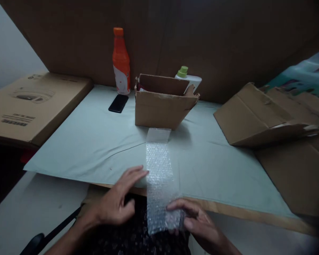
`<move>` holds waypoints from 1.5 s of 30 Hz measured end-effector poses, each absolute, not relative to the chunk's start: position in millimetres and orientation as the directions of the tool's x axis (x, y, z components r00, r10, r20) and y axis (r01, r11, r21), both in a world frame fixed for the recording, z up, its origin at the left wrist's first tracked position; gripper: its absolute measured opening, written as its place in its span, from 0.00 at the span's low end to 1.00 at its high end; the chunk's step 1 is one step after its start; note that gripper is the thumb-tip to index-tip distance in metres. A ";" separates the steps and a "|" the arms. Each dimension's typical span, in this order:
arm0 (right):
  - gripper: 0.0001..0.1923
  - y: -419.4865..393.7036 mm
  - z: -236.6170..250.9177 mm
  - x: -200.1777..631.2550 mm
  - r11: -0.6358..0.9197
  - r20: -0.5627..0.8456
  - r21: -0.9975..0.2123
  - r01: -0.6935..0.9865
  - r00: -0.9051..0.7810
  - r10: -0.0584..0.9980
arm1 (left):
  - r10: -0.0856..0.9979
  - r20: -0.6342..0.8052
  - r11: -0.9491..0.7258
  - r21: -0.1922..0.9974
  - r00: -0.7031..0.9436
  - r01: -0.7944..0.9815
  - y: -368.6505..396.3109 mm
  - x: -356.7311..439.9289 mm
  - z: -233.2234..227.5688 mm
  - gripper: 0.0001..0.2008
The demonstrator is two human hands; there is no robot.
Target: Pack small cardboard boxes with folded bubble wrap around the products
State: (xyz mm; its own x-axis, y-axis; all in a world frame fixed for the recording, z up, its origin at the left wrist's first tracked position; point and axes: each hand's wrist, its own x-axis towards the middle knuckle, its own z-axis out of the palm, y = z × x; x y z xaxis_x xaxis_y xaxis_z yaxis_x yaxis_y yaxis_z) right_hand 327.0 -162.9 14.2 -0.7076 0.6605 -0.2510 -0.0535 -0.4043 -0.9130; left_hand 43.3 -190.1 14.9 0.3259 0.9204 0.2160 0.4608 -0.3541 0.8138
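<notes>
A strip of clear bubble wrap (160,166) runs from the cloth-covered table (95,145) down over its front edge toward my lap. My right hand (198,219) grips the strip's near right corner, with the thumb and fingers on either side of it. To the left of the strip, my left hand (119,200) is held with its fingers stretched and thumb apart. Its fingertips reach close to the wrap's left edge; whether they touch it I cannot tell. At the strip's far end stands an open cardboard box (159,109), with something reddish partly showing inside.
Behind the box stand an orange bottle (121,63) and a white bottle with a green cap (188,76). A black phone (118,103) lies left of the box. A large flat carton (37,102) is at left, and cardboard boxes (255,113) are at right.
</notes>
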 end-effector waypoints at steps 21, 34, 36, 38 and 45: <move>0.16 -111.1 2.2 297.7 0.778 0.290 -0.432 0.456 -0.747 0.598 | 0.945 0.291 -0.319 0.709 0.152 0.629 -170.1 74.8 -10.2 0.33; 0.19 -108.5 -7.4 302.4 0.806 0.415 -0.328 0.492 -0.692 0.591 | 0.953 0.299 -0.229 0.602 0.050 0.765 -155.2 72.7 -23.6 0.25; 0.17 -106.1 -9.0 298.4 0.809 0.373 -0.325 0.489 -0.720 0.585 | 0.934 0.342 -0.302 0.596 0.105 0.744 -159.0 71.8 -20.8 0.25; 0.15 -101.1 -8.2 293.8 0.782 0.357 -0.397 0.481 -0.703 0.615 | 0.926 0.335 -0.352 0.607 0.172 0.713 -165.0 70.5 -17.6 0.26; 0.15 -90.5 -1.7 292.3 0.663 0.283 -0.502 0.555 -0.619 0.733 | 0.968 0.228 -0.226 0.635 0.101 0.738 -154.8 69.9 -15.2 0.24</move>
State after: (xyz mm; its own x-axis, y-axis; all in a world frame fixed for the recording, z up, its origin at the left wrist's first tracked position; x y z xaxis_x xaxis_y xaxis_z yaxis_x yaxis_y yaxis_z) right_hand 292.3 -90.5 -1.7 -0.6194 0.7325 0.2826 0.5553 0.6631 -0.5019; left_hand 69.9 -154.8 -15.2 0.1005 0.9684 0.2283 0.7382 -0.2264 0.6354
